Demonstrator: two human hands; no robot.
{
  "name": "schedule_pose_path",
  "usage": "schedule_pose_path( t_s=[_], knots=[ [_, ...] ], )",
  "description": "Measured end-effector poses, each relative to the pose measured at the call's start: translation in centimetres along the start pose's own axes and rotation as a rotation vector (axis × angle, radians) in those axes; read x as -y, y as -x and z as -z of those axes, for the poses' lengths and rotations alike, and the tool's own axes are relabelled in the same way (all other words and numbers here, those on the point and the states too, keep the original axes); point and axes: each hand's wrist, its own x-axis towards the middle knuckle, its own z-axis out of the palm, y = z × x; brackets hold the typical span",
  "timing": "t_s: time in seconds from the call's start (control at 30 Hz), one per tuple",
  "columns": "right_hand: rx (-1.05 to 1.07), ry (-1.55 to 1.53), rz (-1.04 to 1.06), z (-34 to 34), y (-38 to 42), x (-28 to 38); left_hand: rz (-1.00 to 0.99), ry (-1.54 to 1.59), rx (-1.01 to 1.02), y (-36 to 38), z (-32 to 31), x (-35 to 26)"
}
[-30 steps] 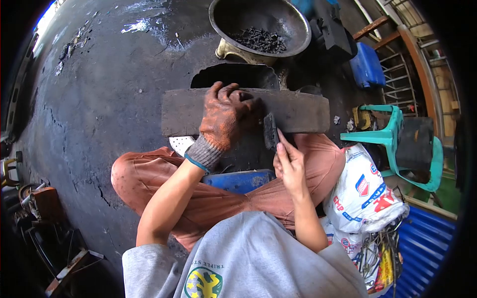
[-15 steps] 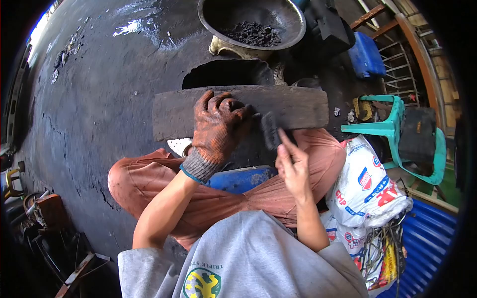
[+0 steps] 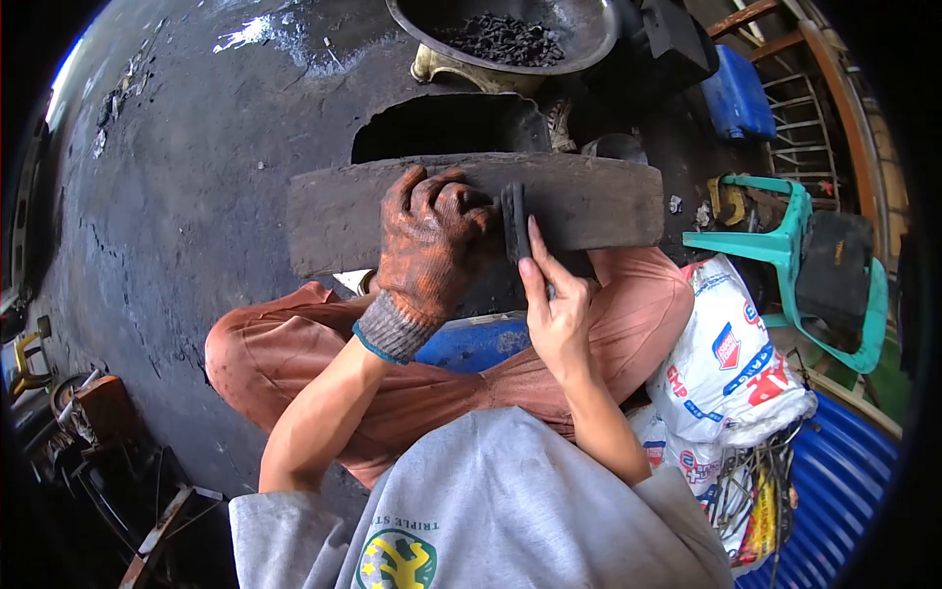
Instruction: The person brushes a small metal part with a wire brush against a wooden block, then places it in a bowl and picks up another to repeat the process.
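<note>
A dark wooden board (image 3: 599, 206) lies crosswise in front of me, above my crossed legs. My left hand (image 3: 427, 236), in a rust-stained work glove with a grey cuff, rests over the board with its fingers curled; what they hold, if anything, is hidden. My bare right hand (image 3: 557, 304) grips a small black flat piece (image 3: 515, 223) between thumb and fingers. That piece stands nearly upright against the board, close beside the gloved fingertips. Behind the board is a black open container (image 3: 451, 128).
A metal basin (image 3: 601, 49) with black chunks stands at the top. To the right are a blue jug (image 3: 738, 93), a green plastic chair (image 3: 756, 247) and white printed sacks (image 3: 721, 344). A blue box (image 3: 471, 344) lies between my legs. Metal scrap is at lower left.
My right hand has moved up and left with the black piece, which now stands closer to my gloved left hand. The view has shifted slightly.
</note>
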Motion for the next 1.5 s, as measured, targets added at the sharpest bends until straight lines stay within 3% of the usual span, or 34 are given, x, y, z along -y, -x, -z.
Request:
schedule_pose_path(
  t_s=[0.13,0.2,0.27,0.4,0.47,0.53,0.57,0.67,0.8,0.87,0.93,0.97,1.1,1.13,1.2,1.23,1.27,1.4,1.5],
  knots=[
    [0.08,-0.133,-0.038,1.6,3.4,-1.7,0.003,-0.004,0.01,0.1,-0.4,0.4],
    [0.171,-0.303,-0.255,3.4,3.7,-1.8,-0.002,0.081,0.006,-0.1,-0.7,0.8],
    [0.068,-0.417,-0.26,3.5,2.3,-1.8,-0.021,0.052,0.023,-0.1,-0.2,0.7],
    [-0.017,-0.367,-0.146,1.3,-1.4,-0.1,-0.03,0.035,0.047,-0.1,0.3,0.4],
    [-0.011,-0.11,0.018,-0.2,-1.2,-1.2,-0.037,0.029,0.027,0.0,-0.4,0.7],
    [-0.009,0.026,0.037,-0.3,1.1,-1.2,-0.032,0.02,0.004,0.0,-0.6,1.0],
    [0.068,-0.093,-0.083,0.5,2.4,-0.4,-0.029,0.011,0.014,0.0,-0.5,0.9],
    [0.102,-0.169,-0.094,2.1,4.8,-1.2,-0.045,0.041,0.025,-0.5,0.1,0.4],
    [-0.064,-0.091,-0.037,3.2,0.8,0.8,-0.064,0.015,0.034,-0.3,0.3,0.3],
    [-0.026,-0.077,-0.138,2.4,-1.3,1.1,-0.067,0.005,0.023,-0.4,0.1,0.3],
    [-0.063,-0.023,0.205,-0.1,-1.6,-1.4,-0.044,0.005,-0.014,-0.2,-0.6,0.6],
    [-0.106,-0.022,0.222,-0.6,-0.4,-1.5,-0.044,0.0,-0.017,-0.1,-0.7,0.7],
    [0.002,-0.12,-0.132,1.5,2.8,-1.0,-0.034,-0.042,-0.012,0.1,-0.5,0.6],
    [-0.026,-0.079,0.037,2.1,2.3,-1.0,-0.037,-0.027,0.012,-0.2,-0.4,0.6],
    [-0.011,-0.085,-0.05,3.2,1.0,0.3,-0.071,-0.034,0.016,-0.5,-0.1,0.6],
    [0.042,-0.104,-0.235,3.1,0.2,1.0,-0.102,-0.044,0.018,-0.4,-0.1,0.5],
    [0.005,-0.153,-0.139,1.9,-0.2,-0.2,-0.108,-0.042,0.014,-0.5,-0.2,0.3],
    [0.002,-0.148,-0.109,0.9,-0.7,-1.3,-0.079,-0.059,0.041,-1.0,-0.3,0.1],
    [0.078,-0.696,-0.392,2.1,-1.0,-2.1,-0.04,-0.038,0.068,-1.3,-0.7,-0.3]
  ],
)
